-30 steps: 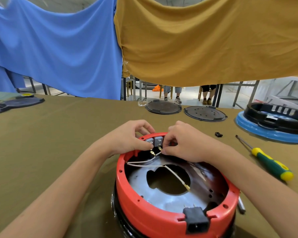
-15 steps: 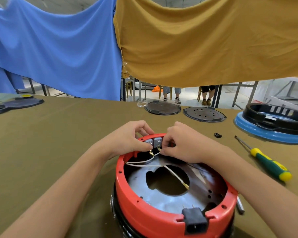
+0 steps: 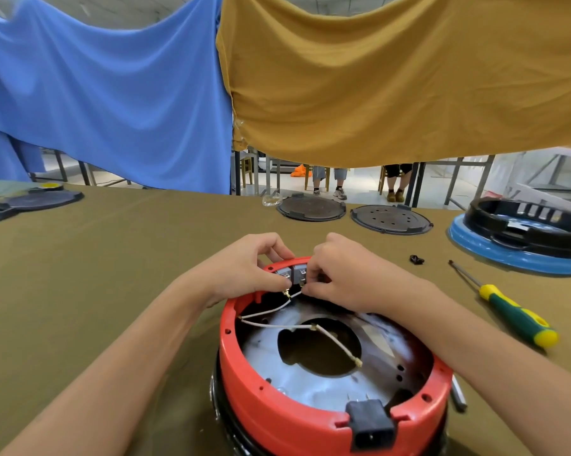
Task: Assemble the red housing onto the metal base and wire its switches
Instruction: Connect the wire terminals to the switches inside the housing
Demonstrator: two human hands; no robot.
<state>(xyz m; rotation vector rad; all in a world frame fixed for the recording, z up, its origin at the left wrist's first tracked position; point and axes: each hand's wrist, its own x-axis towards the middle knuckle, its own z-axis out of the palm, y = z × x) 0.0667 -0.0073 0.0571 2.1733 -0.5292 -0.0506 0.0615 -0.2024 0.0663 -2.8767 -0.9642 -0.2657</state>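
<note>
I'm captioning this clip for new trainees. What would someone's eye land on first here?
The red housing near the bottom centre, with the left hand and right hand pinching white wires at the switches on its far rim. Behind hang a blue cloth on the left and a mustard cloth on the right.

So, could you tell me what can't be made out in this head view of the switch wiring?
- Switch terminals: partly covered by fingertips of the left hand and right hand; whether a connector is seated is unclear.
- Red housing: lower part cut off by the bottom edge.
- Small black part on the table: too small to identify.
</note>
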